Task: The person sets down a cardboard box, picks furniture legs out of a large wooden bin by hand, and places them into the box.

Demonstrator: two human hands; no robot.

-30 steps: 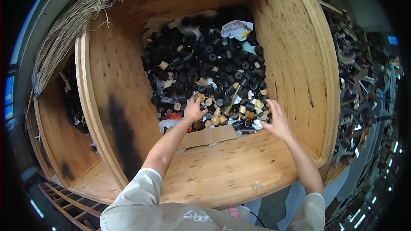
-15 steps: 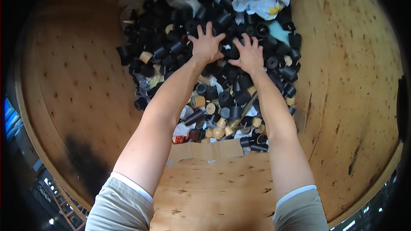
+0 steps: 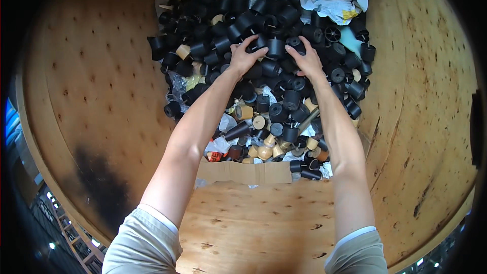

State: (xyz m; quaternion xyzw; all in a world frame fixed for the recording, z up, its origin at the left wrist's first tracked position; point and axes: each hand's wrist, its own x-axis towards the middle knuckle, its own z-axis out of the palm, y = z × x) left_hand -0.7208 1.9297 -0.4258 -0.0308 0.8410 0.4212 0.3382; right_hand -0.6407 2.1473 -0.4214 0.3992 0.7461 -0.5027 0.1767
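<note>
A heap of black round furniture feet (image 3: 291,100), some with short metal bolts sticking out, fills the middle and far part of the view. My left hand (image 3: 244,61) has its thumb and fingers around a black furniture foot (image 3: 257,44) on the heap. To its right, my right hand (image 3: 308,62) pinches another black furniture foot (image 3: 294,43) between thumb and fingers. Between the two hands stands a black foot with an upright bolt (image 3: 275,48). Some fingers of both hands are hidden among the pieces.
Pale wooden feet (image 3: 265,152) lie among the black ones at the near side. A cardboard flap (image 3: 243,172) edges the heap. A crumpled white plastic bag (image 3: 332,1) and a light green sheet (image 3: 350,41) lie far right. Wooden panels (image 3: 421,96) surround everything.
Both hands were spread over the heap; their fingers have now closed around black feet. The hands have shifted slightly, the right one to the right. The view has moved a little.
</note>
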